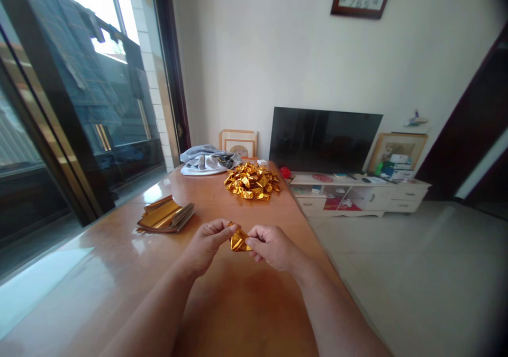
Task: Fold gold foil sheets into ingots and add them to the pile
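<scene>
Foil piece, gold and folded small, held between both hands over glossy wooden table; not possible to tell whether touching the surface. Gripped at upper left between thumb and fingers of left hand; pinched at right side between thumb and bent fingers of right hand.

Probably very light, thin and soft, quick to take a crease, with smooth skin perhaps slightly slippery. By judgement, easy to tear or to flatten under strong pull; better to hold by folded edges and corners, with fingertips and small pressure.

To the right, rather near right hand: long table edge, with tiled floor beyond and so some risk of dropping. Forward: limit set by heap of folded foil, loose-looking and likely easy to scatter. To the left, apart from left hand: stack of gold foil sheets. More width for moving on that left side.
</scene>
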A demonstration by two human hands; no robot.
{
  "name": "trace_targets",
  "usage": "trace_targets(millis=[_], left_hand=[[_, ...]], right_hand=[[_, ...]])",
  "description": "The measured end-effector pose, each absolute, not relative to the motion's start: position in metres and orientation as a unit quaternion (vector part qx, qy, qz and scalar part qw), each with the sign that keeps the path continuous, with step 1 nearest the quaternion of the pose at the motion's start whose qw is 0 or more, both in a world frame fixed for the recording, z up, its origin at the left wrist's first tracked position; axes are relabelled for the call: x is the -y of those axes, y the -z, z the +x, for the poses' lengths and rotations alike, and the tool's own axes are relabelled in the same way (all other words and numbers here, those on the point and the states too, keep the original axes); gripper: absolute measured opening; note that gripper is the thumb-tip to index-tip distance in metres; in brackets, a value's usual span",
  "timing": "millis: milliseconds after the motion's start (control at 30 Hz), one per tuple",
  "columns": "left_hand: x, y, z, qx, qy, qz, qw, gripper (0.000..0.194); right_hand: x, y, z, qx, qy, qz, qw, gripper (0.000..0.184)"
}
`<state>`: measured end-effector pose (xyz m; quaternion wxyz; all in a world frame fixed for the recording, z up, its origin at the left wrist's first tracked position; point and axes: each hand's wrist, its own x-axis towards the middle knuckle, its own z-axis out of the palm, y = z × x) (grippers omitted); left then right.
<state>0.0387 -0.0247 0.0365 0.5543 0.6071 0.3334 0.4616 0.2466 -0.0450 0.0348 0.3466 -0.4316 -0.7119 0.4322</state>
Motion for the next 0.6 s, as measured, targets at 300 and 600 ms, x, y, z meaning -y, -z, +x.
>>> trace_targets(millis=[300,600], left_hand=[[0.0239,-0.0355,0.038,-0.332,-0.484,0.583,0.562,0.019],[0.0239,-0.0321,0.0405,-0.318,-0.503,0.538,0.598,0.023]], right_hand=[[0.0471,-0.0349,0.246,0.705,-0.438,-0.438,0.345,0.018],[0.0469,-0.0336,0.2447,0.708,-0.448,-0.425,0.343,0.018]])
